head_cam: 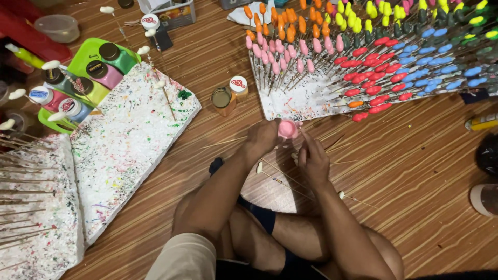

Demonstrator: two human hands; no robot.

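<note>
On the wooden floor [415,171] in front of crossed legs, the left hand [263,137] closes around a small pink paint pot [287,128], its grip wrapped on the pot's left side. The right hand [313,161] sits just beside the pot, fingers pinched together near its rim; what they pinch is too small to tell, though it may be a thin stick. Loose thin sticks [282,179] with pale tips lie on the floor beneath both hands. Just beyond the pot stands a white foam board [295,103] stuck with rows of sticks bearing painted pink, orange, yellow, red, blue and green tips. Near its left edge stand two small paint bottles [230,93], one open, one with a white cap. Further left, a paint-spattered foam slab [124,150] holds a few upright sticks with white tips, and a green tray [85,54] beside it carries several capped paint bottles.
</note>
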